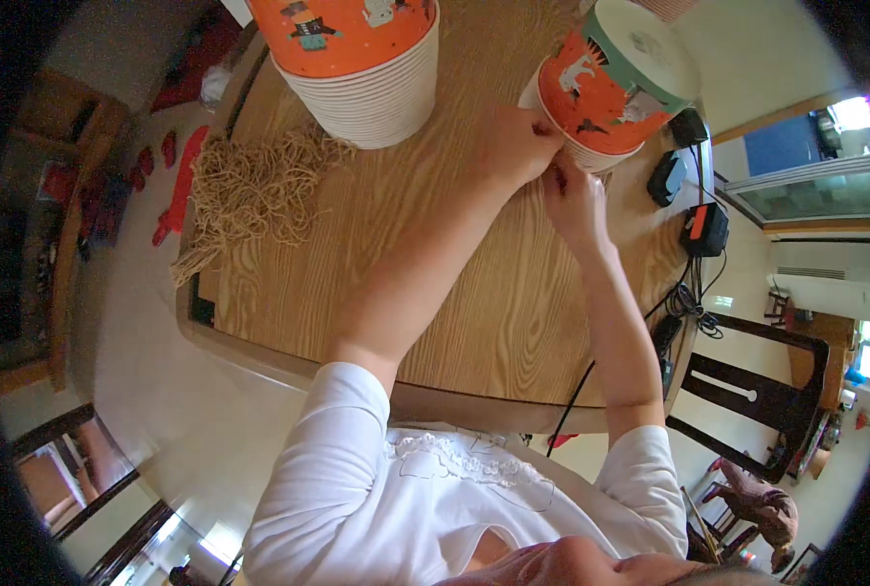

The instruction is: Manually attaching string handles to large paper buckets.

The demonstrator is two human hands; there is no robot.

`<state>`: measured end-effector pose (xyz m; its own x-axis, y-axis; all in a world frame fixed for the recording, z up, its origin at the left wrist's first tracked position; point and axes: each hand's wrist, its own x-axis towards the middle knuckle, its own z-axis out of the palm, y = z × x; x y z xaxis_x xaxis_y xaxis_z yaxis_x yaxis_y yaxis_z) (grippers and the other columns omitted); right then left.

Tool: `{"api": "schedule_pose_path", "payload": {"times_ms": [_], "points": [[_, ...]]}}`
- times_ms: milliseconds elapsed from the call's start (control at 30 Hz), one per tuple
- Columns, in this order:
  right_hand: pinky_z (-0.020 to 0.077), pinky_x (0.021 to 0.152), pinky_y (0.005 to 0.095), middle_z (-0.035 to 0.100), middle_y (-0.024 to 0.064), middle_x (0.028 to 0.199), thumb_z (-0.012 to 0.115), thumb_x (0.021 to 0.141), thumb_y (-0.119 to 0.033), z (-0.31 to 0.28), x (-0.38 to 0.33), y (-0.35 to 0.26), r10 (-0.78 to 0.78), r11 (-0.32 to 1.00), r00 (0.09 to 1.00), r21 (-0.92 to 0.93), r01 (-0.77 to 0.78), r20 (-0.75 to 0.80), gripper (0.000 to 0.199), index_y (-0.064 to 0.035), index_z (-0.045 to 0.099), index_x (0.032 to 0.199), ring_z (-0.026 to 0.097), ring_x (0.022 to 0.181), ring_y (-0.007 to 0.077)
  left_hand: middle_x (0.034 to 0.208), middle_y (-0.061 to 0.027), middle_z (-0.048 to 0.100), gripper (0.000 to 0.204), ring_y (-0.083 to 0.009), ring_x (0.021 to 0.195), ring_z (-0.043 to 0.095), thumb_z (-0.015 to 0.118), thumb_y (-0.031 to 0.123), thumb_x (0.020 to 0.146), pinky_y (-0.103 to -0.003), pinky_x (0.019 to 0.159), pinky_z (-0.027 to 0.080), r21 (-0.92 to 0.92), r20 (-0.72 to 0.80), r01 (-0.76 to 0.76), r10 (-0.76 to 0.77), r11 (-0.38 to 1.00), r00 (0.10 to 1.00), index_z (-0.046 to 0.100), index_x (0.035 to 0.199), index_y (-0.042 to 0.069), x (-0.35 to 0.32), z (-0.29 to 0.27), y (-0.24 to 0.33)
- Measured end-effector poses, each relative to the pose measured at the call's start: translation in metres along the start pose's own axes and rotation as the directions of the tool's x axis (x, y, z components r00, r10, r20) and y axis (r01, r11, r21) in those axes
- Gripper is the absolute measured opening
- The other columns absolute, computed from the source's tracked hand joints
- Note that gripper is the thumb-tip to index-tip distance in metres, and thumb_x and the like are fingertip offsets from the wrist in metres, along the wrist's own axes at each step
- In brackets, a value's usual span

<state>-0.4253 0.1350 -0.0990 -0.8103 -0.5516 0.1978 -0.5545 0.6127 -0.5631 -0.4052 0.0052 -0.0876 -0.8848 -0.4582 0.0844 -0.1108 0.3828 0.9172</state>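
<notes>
A: Where are the hands?

B: Both are pressed to the lower rim of the tilted stack of orange paper cups [606, 93], far right of the wooden table [357, 283]. The left hand [515, 146] is closed, fingers pinched at the stack's bottom edge. The right hand [573, 200] is set just under it, fingers curled up to the same edge. What is pinched between the fingertips cannot be told; too small, and hidden by the knuckles.

A: Why is the stack tilted?

B: Likely so the bottom rim is turned toward the person and can be reached by both hands. It is leaned away, teal top facing up and right, and appears to be steadied by the left hand.

A: Other items?

B: A second, larger stack of orange cups [361, 63] is stood upright at the far edge, well apart from the hands, not touched. A heap of tan string [254, 190] is spread over the table's left corner, partly hung over the edge; probably parked within arm's reach. Black chargers and cables [694, 210] are kept along the right edge, near the tilted stack but not touching it.

A: Grip summary?

B: Both hands closed on the tilted stack's rim, fine pinch, no wide-open fingers seen.
</notes>
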Motion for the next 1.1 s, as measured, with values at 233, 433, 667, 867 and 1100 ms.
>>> {"api": "schedule_pose_path", "payload": {"times_ms": [233, 433, 667, 867, 1100], "points": [[0.0453, 0.077, 0.0387, 0.061, 0.0138, 0.094, 0.056, 0.082, -0.021, -0.114, 0.032, -0.059, -0.527, 0.846, 0.748, -0.328, 0.420, -0.403, 0.019, -0.0083, 0.061, 0.096, 0.057, 0.092, 0.0290, 0.063, -0.0136, 0.062, 0.022, -0.0216, 0.060, 0.061, 0.064, 0.022, 0.067, -0.033, 0.057, 0.046, -0.199, -0.008, 0.003, -0.004, 0.980, 1.000, 0.066, 0.073, 0.001, 0.000, 0.015, -0.025], [0.0430, 0.083, 0.0390, 0.061, 0.0097, 0.100, 0.055, 0.081, -0.018, -0.118, 0.055, -0.051, -0.489, 0.843, 0.848, -0.363, 0.398, -0.205, 0.026, -0.0164, 0.060, 0.107, 0.056, 0.095, 0.0292, 0.067, -0.0150, 0.063, 0.026, -0.0228, 0.062, 0.062, 0.065, 0.023, 0.067, -0.034, 0.058, 0.046, -0.182, -0.024, -0.020, 0.016, 0.983, 1.000, 0.065, 0.075, -0.001, 0.001, 0.018, -0.023], [0.0445, 0.080, 0.0399, 0.062, 0.0090, 0.097, 0.052, 0.082, -0.015, -0.117, 0.058, -0.044, -0.527, 0.828, 0.814, -0.362, 0.427, -0.244, 0.024, -0.0146, 0.060, 0.105, 0.056, 0.092, 0.0295, 0.076, -0.0159, 0.064, 0.029, -0.0268, 0.072, 0.064, 0.067, 0.029, 0.069, -0.036, 0.063, 0.048, -0.351, -0.019, 0.011, -0.019, 0.936, 1.000, 0.066, 0.080, 0.002, 0.009, 0.011, 0.002], [0.0441, 0.082, 0.0355, 0.061, 0.0088, 0.100, 0.049, 0.083, -0.008, -0.117, 0.057, -0.053, -0.426, 0.864, 0.886, -0.373, 0.339, -0.182, 0.027, -0.0147, 0.059, 0.107, 0.056, 0.093, 0.0288, 0.073, -0.0129, 0.064, 0.024, -0.0290, 0.070, 0.062, 0.067, 0.028, 0.069, -0.039, 0.064, 0.048, -0.094, -0.080, -0.033, 0.026, 0.995, 0.996, 0.065, 0.076, 0.005, -0.008, -0.013, 0.015], [0.0461, 0.074, 0.0411, 0.060, 0.0100, 0.090, 0.052, 0.080, -0.012, -0.116, 0.057, -0.057, -0.480, 0.855, 0.848, -0.333, 0.397, -0.223, 0.024, -0.0157, 0.058, 0.104, 0.057, 0.086, 0.0310, 0.074, -0.0109, 0.059, 0.014, -0.0296, 0.073, 0.058, 0.065, 0.019, 0.068, -0.042, 0.066, 0.046, 0.338, -0.176, -0.280, 0.352, 0.899, 0.919, 0.059, 0.072, 0.007, -0.014, 0.010, 0.003]]}}
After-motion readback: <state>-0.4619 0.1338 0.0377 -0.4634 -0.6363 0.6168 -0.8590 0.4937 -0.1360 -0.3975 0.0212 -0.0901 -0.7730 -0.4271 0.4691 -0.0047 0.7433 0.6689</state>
